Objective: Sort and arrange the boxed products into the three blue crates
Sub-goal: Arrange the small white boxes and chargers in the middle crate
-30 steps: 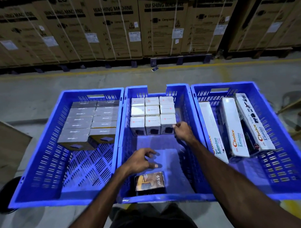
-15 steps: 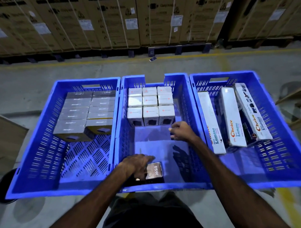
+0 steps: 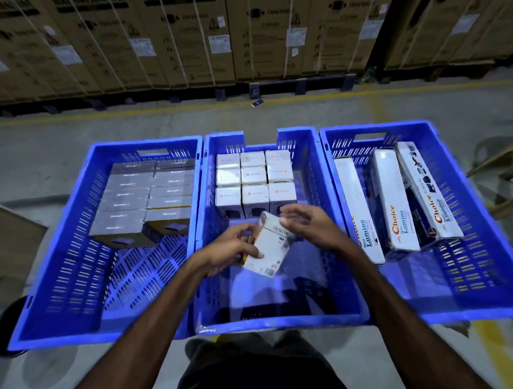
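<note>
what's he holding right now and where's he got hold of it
A small white box, gripped by the left hand along its left edge; the right hand hovers open beside it.

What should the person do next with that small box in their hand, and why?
Probably bring the right hand onto the small box to turn it upright: the left hand holds it tilted above the middle crate, while the white boxes stand in neat rows.

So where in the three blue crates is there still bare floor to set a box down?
Middle blue plastic crate: bare floor between the white cube boxes and its near wall. Left blue crate: near half, in front of the grey flat boxes. Right blue crate: near end only; the long white Choice cartons crowd the rest.
</note>
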Demonstrator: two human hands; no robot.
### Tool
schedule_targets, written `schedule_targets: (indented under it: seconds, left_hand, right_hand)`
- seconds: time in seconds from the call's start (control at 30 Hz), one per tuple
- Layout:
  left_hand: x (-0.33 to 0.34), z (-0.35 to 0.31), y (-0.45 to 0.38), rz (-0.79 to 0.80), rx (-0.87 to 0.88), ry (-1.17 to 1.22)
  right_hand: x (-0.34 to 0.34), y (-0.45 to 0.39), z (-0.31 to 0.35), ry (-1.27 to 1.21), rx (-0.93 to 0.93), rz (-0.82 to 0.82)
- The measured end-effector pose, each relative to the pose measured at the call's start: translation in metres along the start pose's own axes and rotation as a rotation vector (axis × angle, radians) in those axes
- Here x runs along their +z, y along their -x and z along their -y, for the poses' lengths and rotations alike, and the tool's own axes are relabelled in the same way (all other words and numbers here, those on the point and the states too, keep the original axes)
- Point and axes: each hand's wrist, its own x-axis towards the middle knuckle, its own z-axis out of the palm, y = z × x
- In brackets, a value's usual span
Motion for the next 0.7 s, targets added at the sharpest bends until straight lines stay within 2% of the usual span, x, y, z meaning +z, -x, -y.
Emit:
schedule_targets:
  seconds: [0.1, 0.3, 0.43, 0.7]
  left_hand:
    - [-0.008, -0.007, 0.006, 0.064, -0.009, 0.281]
    - [-0.014, -0.006, 0.017, 0.159, 0.012, 0.405]
    - [-0.020, -0.003, 0.020, 0.158, 0.021, 0.498]
    - [-0.008, -0.009, 0.020, 0.227, -0.016, 0.976]
  right_hand:
    - [-0.013, 0.003, 0.021, -0.102, -0.034, 0.016]
    - [-0.006, -0.004, 0.032, -0.023, 0.003, 0.122]
    - [0.001, 0.000, 0.038, -0.113, 0.033, 0.183]
    - [0.007, -0.006, 0.047, -0.141, -0.072, 0.123]
